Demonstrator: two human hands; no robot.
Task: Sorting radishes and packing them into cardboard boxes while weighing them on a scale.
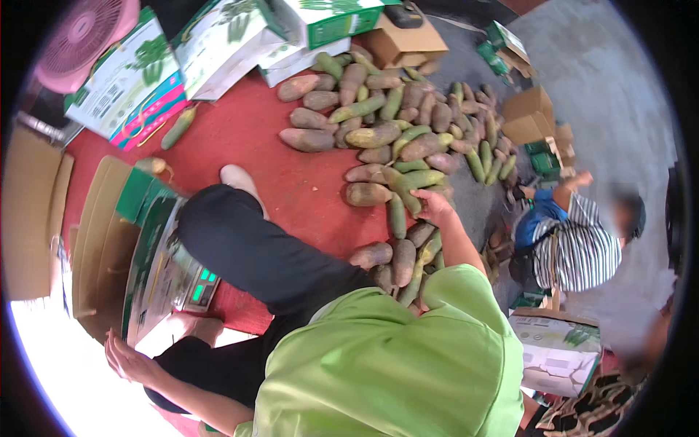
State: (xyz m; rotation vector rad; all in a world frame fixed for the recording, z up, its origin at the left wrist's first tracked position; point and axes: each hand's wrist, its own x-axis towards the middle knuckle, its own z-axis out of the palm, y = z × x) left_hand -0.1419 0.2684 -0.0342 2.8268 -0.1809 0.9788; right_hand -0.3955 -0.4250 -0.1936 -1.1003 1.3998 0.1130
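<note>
The person's right hand [435, 207] has fingers bent against a long green vegetable [401, 191] at the near edge of the pile [441, 116]; whether they grip it is unclear. The left hand [132, 362], fingers loosely open, empty, is near a cardboard box [102, 266].

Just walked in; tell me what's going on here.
A person in a light green shirt has the right hand on the end of a long green vegetable, among a heap of brown and green elongated vegetables on red and dark flooring. The left hand is open beside a green, white and brown cardboard box. Another person in a striped shirt is beyond the heap.
</note>
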